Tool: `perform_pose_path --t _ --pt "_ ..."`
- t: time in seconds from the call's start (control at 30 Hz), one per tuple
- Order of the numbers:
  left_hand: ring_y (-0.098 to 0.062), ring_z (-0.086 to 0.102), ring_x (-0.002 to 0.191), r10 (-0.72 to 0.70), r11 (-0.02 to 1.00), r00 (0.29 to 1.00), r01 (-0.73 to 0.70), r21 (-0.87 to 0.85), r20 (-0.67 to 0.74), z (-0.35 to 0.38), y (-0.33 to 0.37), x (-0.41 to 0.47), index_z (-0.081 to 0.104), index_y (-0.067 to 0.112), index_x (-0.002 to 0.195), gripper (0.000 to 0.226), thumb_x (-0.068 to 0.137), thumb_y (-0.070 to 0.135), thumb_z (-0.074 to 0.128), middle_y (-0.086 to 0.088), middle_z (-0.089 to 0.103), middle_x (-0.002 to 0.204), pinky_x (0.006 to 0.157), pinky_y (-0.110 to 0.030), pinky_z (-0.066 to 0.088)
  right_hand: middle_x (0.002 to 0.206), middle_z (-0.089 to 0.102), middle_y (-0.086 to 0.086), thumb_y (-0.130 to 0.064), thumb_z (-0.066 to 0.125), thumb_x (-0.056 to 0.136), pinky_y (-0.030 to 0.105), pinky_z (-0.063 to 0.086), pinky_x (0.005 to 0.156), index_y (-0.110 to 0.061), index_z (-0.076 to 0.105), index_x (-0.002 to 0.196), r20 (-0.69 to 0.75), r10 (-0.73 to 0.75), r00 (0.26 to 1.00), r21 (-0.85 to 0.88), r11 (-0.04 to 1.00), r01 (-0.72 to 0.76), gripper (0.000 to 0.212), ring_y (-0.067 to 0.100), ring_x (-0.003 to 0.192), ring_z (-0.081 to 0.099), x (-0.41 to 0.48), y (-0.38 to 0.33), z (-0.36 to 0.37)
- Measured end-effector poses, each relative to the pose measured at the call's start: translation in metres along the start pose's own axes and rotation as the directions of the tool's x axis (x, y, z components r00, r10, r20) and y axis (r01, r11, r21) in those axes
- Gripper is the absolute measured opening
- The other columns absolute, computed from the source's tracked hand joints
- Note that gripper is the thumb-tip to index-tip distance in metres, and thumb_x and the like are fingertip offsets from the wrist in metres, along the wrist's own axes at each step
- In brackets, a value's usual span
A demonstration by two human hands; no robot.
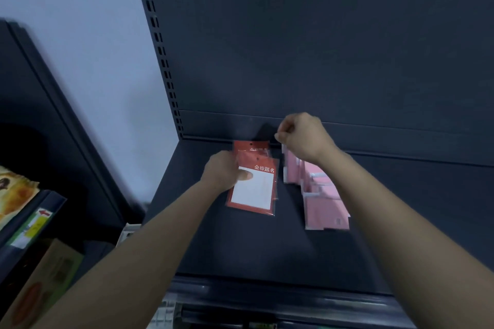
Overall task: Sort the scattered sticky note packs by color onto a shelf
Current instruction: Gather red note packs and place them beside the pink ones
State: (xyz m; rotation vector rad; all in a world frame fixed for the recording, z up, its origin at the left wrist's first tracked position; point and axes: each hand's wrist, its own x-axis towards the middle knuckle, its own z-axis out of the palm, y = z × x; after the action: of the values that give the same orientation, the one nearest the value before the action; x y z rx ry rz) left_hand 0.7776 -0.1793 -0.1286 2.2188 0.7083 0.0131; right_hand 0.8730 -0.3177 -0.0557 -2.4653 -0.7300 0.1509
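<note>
**Sticky note packs, red and pink: shelf lot, sorting under way**

**Red lot.** A red pack (254,189) in clear film with a white pad face lies flat a short way out from the back panel (374,136). It overlaps a second red pack (251,145) that sits nearer the panel. The left grip (223,169) is curled round its left edge, with the thumb pressed on the white face.

**Pink lot.** The pink packs (326,205) run in a row outward from the panel, with a narrow gap between them and the reds. The right grip (302,136) has its fingers curled and appears to pinch the pale top flap of the rear pink pack (291,168), close against the panel.

**Handling (judged).** The packs look light, thin and slightly flexible. The film is likely slippery, so stacked packs may slide. Take one by an edge or the header flap, thumb on top.

**Room.** The shelf (240,248) lies open from the panel out to its front lip, and along the panel beyond the pinks. The panel stops travel at the rear.
</note>
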Motion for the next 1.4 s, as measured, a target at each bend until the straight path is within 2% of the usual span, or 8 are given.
perform_pose_path --t 0.13,0.3,0.43,0.57,0.7,1.0,1.23,1.4 --pt "-0.026 0.057 0.077 -0.005 1.0 0.985 0.004 -0.005 -0.171 0.007 0.001 0.008 0.046 0.012 0.073 0.02 0.084 0.017 0.062 -0.013 0.065 0.092 0.064 -0.029 0.042 0.091 0.069 0.009 -0.015 0.06 0.089 0.031 0.05 0.078 -0.009 0.068 0.086 -0.006 -0.044 0.999 -0.007 0.999 0.043 0.01 0.026 0.088 0.063 -0.004 -0.011 -0.005" --pt "-0.029 0.06 0.085 0.086 0.995 0.979 -0.073 0.075 -0.186 -0.02 -0.006 0.001 0.05 0.009 0.082 0.014 0.083 0.016 0.062 -0.009 0.061 0.087 0.067 -0.033 0.045 0.096 0.069 0.01 -0.016 0.06 0.089 0.032 0.052 0.08 -0.01 0.068 0.089 0.012 -0.121 0.993 -0.073 0.99 0.122 0.01 0.028 0.091 0.063 -0.003 -0.043 0.001" --pt "-0.029 0.056 0.089 0.235 0.955 0.94 -0.176 0.237 -0.249 -0.081 -0.022 -0.026 0.054 0.008 0.093 0.011 0.087 0.016 0.058 -0.01 0.059 0.097 0.071 -0.031 0.042 0.103 0.067 0.01 -0.021 0.06 0.089 0.039 0.052 0.085 -0.013 0.066 0.096 0.054 -0.23 0.972 -0.161 0.958 0.236 0.012 0.03 0.096 0.061 -0.006 -0.098 0.012" --pt "-0.028 0.056 0.09 0.312 0.906 0.886 -0.169 0.387 -0.343 -0.165 -0.052 -0.07 0.054 0.009 0.102 0.015 0.09 0.018 0.053 -0.008 0.058 0.101 0.077 -0.037 0.048 0.103 0.064 0.009 -0.021 0.054 0.093 0.041 0.053 0.082 -0.01 0.062 0.105 0.086 -0.401 0.912 -0.237 0.881 0.41 0.018 0.031 0.093 0.059 -0.022 -0.184 0.028" --pt "-0.027 0.055 0.093 0.336 0.861 0.803 -0.051 0.506 -0.491 -0.254 -0.092 -0.128 0.054 0.011 0.105 0.017 0.09 0.02 0.053 -0.006 0.058 0.103 0.076 -0.037 0.047 0.11 0.062 0.006 -0.022 0.05 0.096 0.041 0.051 0.086 -0.01 0.059 0.115 0.096 -0.581 0.808 -0.202 0.784 0.587 0.025 0.026 0.099 0.058 -0.042 -0.286 0.053" --pt "-0.031 0.056 0.093 0.135 0.842 0.673 0.309 0.442 -0.728 -0.389 -0.211 -0.271 0.056 0.011 0.098 0.013 0.087 0.018 0.055 -0.008 0.061 0.099 0.079 -0.041 0.046 0.105 0.064 0.01 -0.023 0.056 0.092 0.042 0.051 0.085 -0.007 0.062 0.107 0.11 -0.838 0.535 -0.025 0.536 0.844 0.023 0.03 0.095 0.06 -0.109 -0.489 0.147" --pt "-0.031 0.057 0.09 -0.097 0.801 0.533 0.543 0.252 -0.841 -0.44 -0.285 -0.352 0.058 0.013 0.097 0.012 0.086 0.017 0.055 -0.006 0.064 0.098 0.076 -0.038 0.048 0.097 0.065 0.009 -0.016 0.055 0.09 0.043 0.052 0.083 -0.007 0.063 0.101 0.199 -0.873 0.446 0.102 0.471 0.876 0.016 0.03 0.092 0.06 -0.144 -0.589 0.221" --pt "-0.031 0.058 0.09 -0.241 0.791 0.489 0.599 0.123 -0.838 -0.463 -0.323 -0.363 0.061 0.012 0.096 0.014 0.083 0.015 0.058 -0.008 0.064 0.095 0.079 -0.039 0.05 0.096 0.066 0.009 -0.014 0.056 0.087 0.036 0.051 0.075 -0.007 0.065 0.096 0.287 -0.863 0.417 0.116 0.463 0.879 0.014 0.031 0.091 0.061 -0.127 -0.63 0.269"
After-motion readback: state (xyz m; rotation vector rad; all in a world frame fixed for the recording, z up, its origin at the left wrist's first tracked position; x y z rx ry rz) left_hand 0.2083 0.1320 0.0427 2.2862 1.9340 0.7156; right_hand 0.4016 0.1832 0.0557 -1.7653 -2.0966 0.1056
